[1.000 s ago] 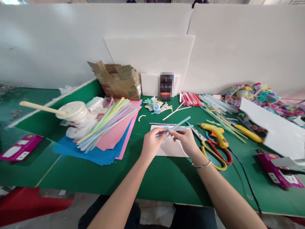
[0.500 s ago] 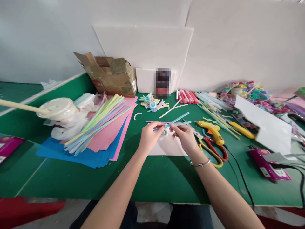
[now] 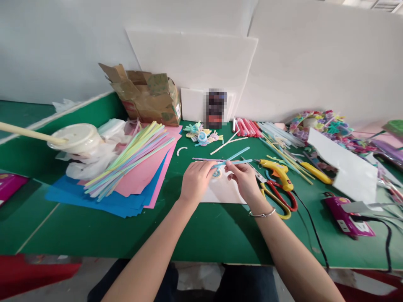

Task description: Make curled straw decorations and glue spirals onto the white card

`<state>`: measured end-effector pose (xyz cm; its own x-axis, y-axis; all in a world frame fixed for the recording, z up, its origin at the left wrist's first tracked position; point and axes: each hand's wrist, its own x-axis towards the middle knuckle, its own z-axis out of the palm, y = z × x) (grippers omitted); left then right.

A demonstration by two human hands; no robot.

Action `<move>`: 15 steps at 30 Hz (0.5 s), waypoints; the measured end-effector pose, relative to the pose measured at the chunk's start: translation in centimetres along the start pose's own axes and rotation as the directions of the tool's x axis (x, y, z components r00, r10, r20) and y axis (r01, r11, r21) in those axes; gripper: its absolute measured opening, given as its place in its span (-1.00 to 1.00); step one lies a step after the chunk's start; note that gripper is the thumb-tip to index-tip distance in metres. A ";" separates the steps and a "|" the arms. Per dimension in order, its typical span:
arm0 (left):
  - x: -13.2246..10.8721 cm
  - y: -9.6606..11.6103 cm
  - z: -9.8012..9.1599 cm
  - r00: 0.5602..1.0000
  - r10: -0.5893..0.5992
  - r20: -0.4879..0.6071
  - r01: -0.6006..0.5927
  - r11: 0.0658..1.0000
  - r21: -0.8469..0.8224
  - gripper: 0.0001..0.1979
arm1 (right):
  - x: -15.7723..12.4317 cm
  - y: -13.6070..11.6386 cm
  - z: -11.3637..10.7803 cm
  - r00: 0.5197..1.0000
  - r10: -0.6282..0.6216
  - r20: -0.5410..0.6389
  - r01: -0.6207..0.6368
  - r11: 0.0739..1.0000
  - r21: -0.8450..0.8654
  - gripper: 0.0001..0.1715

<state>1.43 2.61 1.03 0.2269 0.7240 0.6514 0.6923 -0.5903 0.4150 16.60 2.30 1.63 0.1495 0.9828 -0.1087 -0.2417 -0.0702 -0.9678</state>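
Two light-blue pipe cleaners point(image 3: 239, 153) stick out to the right from between my hands, fanned apart. My left hand point(image 3: 198, 176) is closed on their near end, its fingertips pinched together. On the same pipe cleaners, further right, the thumb and fingers of my right hand point(image 3: 241, 176) pinch. Just below the fingers is a small blue and cream coil point(image 3: 217, 173) over a white sheet point(image 3: 220, 193); whether it is held or lies on the sheet I cannot tell. A purple pipe cleaner point(image 3: 204, 159) lies behind my left hand.
Right of my hands lie scissors point(image 3: 285, 201), a yellow glue gun point(image 3: 280, 173) with its cord, and a magenta power strip point(image 3: 348, 218). Finished coil pieces point(image 3: 203, 136) sit ahead. Pastel pipe cleaners point(image 3: 126, 161) rest on coloured sheets at left, before a cardboard box point(image 3: 151, 98).
My left hand has turned so its back now covers more of the pipe cleaners' near end. My right hand keeps its pinch. The whole view has shifted slightly.
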 end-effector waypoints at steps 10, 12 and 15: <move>0.4 0.3 -0.2 0.935 -0.309 0.174 0.342 0.914 -0.219 -0.88 | 0.0 0.4 0.0 0.993 -0.118 0.021 0.117 0.993 0.022 -0.74; 0.6 0.4 -0.3 0.902 -0.360 0.240 0.429 0.819 -0.382 -0.88 | -0.1 0.3 0.0 0.994 -0.103 0.037 0.100 0.993 0.068 -0.74; 0.9 0.4 -0.3 0.852 -0.394 0.346 0.524 0.639 -0.564 -0.88 | -0.1 0.3 0.1 0.997 -0.046 0.063 0.036 0.987 0.158 -0.73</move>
<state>1.74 2.87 1.94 0.1576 0.9724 0.1721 0.1747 -0.1989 0.9643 16.42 2.20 1.37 0.0998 0.9938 -0.0494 -0.3846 -0.0072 -0.9230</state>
